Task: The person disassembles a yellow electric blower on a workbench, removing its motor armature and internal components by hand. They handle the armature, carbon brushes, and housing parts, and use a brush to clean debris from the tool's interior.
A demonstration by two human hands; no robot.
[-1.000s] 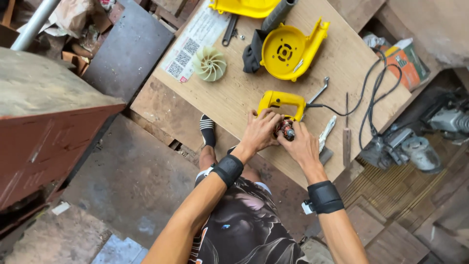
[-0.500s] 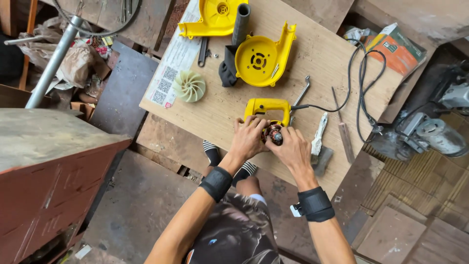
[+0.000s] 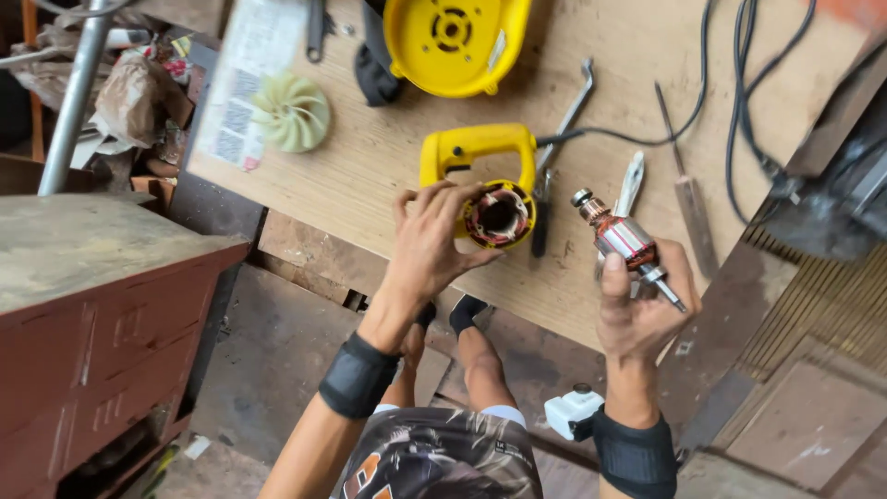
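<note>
Fingers [image 3: 617, 277] of the right hand [image 3: 642, 310] were curled shut around a motor armature [image 3: 624, 238], held clear of the plywood board [image 3: 370, 166] with its shaft slanting down to the right. The left hand [image 3: 430, 245] gripped the yellow motor housing [image 3: 485, 180] at its open end, coil windings showing, on the board just left of the armature. Beyond lay pliers [image 3: 630, 180], a wrench [image 3: 565, 111], a pale fan impeller [image 3: 292, 113] and a yellow blower shell [image 3: 453, 42].

The left hand [image 3: 432, 242] sits at the frame's centre, fingers spread and curled in a grip, forearm rising from the bottom edge. The right hand [image 3: 644, 305], centre right, is closed in a grasp, thumb up. Both wrists wear black bands.
</note>
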